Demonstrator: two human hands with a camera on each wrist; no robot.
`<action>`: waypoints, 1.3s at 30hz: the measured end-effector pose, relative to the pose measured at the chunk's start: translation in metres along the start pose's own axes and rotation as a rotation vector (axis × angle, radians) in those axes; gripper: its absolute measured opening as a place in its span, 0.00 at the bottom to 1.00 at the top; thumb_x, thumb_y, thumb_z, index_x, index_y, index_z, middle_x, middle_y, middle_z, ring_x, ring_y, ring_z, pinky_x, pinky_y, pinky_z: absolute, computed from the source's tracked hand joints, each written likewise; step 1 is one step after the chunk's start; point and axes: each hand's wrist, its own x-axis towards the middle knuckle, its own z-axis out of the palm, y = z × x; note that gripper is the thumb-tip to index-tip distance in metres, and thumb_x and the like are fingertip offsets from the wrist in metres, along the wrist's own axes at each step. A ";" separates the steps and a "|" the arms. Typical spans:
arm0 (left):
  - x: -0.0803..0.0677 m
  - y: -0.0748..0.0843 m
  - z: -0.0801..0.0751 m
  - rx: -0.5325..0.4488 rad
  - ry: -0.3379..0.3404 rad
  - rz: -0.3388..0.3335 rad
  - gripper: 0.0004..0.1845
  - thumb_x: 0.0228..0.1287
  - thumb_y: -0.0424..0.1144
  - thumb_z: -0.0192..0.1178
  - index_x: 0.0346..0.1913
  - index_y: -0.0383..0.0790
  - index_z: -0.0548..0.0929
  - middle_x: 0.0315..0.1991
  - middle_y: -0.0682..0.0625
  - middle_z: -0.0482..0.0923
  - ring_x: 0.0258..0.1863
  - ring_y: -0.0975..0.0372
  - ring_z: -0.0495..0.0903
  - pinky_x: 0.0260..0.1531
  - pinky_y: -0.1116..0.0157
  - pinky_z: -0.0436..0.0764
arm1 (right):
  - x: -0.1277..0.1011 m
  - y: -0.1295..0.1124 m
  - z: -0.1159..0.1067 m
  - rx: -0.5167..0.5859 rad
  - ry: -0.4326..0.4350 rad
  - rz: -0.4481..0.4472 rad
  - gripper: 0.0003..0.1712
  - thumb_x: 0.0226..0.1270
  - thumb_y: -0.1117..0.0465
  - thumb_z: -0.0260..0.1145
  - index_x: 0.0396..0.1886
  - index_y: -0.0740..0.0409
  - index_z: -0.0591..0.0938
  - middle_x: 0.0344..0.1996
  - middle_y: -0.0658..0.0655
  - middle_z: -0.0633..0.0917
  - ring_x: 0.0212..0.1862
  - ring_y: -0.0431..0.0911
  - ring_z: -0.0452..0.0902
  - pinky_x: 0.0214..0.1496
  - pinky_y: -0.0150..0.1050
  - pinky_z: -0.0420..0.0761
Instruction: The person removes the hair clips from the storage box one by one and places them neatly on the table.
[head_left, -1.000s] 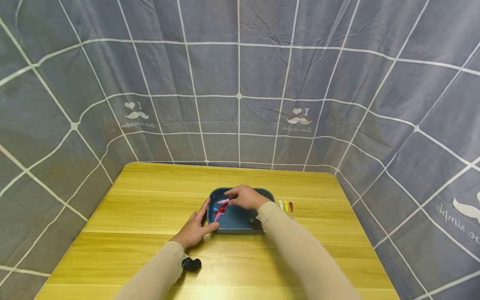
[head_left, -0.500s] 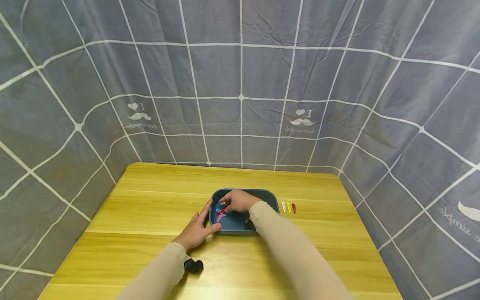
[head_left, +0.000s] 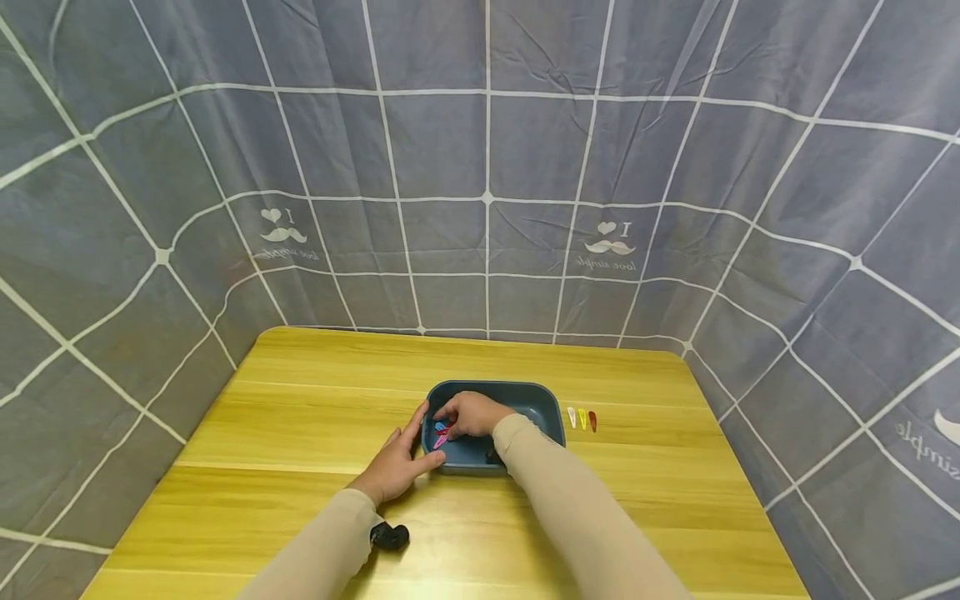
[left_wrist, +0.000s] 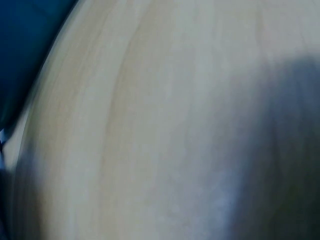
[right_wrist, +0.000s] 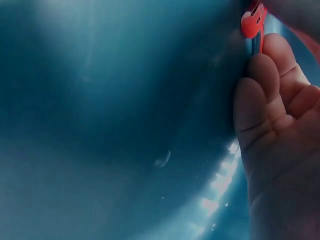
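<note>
A dark blue tray stands on the table, holding a small pile of hair clips. My left hand rests at its left end, straight fingers along the side and thumb at the front rim. Inside the tray, my right hand is down over the clips. The right wrist view shows a red hair clip pinched between thumb and fingertips, the rest of the hand lying low by the tray floor. A pink hair clip and a blue hair clip lie beside those fingers; the hand partly covers the pile.
Right of the tray, a white clip, a yellow clip and a dark red clip lie in a row on the wooden table. A grey checked curtain surrounds the table's back and sides.
My right hand has moved down and slightly left into the pile, covering the upper pink clip. My left hand keeps its place at the tray. The whole view has shifted slightly.
</note>
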 end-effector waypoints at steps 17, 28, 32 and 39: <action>0.000 0.000 0.001 0.003 0.012 -0.001 0.49 0.74 0.60 0.63 0.86 0.68 0.42 0.84 0.39 0.55 0.81 0.26 0.41 0.71 0.22 0.52 | -0.002 -0.001 0.003 -0.025 0.049 0.031 0.12 0.67 0.63 0.76 0.48 0.50 0.94 0.38 0.45 0.93 0.39 0.32 0.80 0.48 0.30 0.82; -0.002 0.001 0.000 -0.004 0.004 -0.006 0.49 0.74 0.60 0.62 0.86 0.69 0.42 0.84 0.39 0.55 0.81 0.26 0.40 0.72 0.22 0.50 | -0.002 -0.002 0.003 -0.020 0.043 0.035 0.12 0.68 0.64 0.75 0.49 0.51 0.94 0.34 0.45 0.92 0.34 0.32 0.77 0.44 0.28 0.80; -0.002 0.002 0.000 -0.005 0.003 -0.006 0.49 0.74 0.59 0.62 0.86 0.69 0.41 0.84 0.39 0.55 0.81 0.26 0.40 0.72 0.22 0.50 | -0.003 -0.002 0.001 -0.003 0.028 0.033 0.13 0.69 0.65 0.74 0.51 0.52 0.93 0.29 0.45 0.89 0.30 0.33 0.74 0.39 0.28 0.77; -0.002 0.001 0.000 0.005 0.005 -0.004 0.50 0.74 0.60 0.62 0.86 0.69 0.41 0.84 0.39 0.55 0.81 0.26 0.40 0.73 0.23 0.50 | -0.003 0.005 -0.001 0.060 0.005 -0.011 0.18 0.68 0.68 0.73 0.57 0.55 0.91 0.19 0.43 0.77 0.24 0.35 0.69 0.32 0.27 0.70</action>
